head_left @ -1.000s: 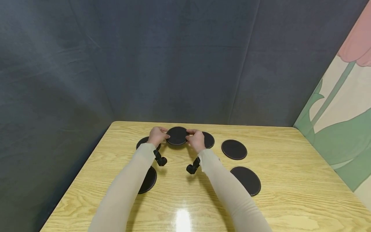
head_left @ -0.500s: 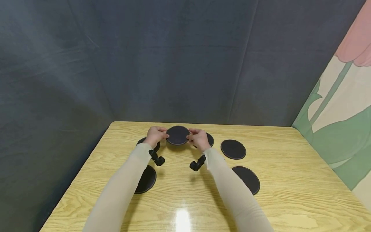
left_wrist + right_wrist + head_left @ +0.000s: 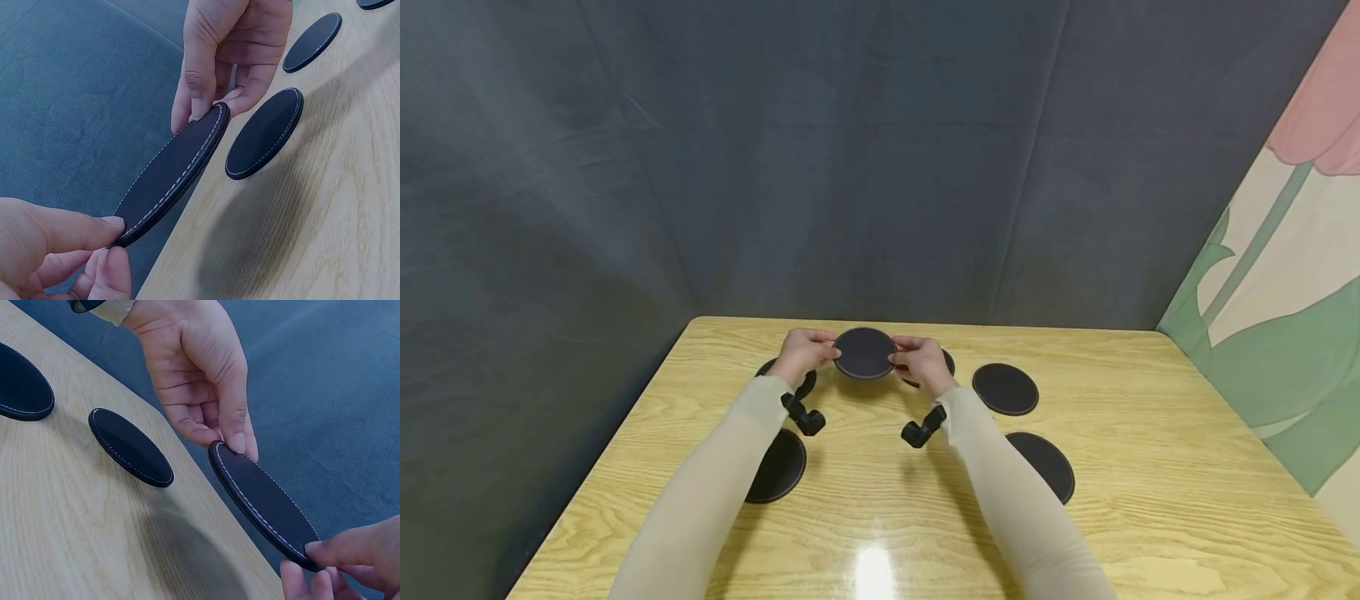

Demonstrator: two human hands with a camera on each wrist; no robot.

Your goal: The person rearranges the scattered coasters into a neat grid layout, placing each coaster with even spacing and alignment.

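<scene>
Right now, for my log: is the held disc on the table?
Off it: left hand and right hand pinch the disc, its shadow detached.

head: above held disc (image 3: 865,353), facing forward-down, farther | left wrist: close leftward, facing right | right wrist: mirrored | wrist views share disc

- A thin, round black disc (image 3: 865,353), pale-stitched just inside its rim, its broad face plain and dark.
- It is held raised off the wooden table (image 3: 850,475), over the far part, stitched face upward.
- The left hand (image 3: 803,354) pinches one edge between thumb and fingers; the right hand (image 3: 922,365) pinches the opposite edge.
</scene>
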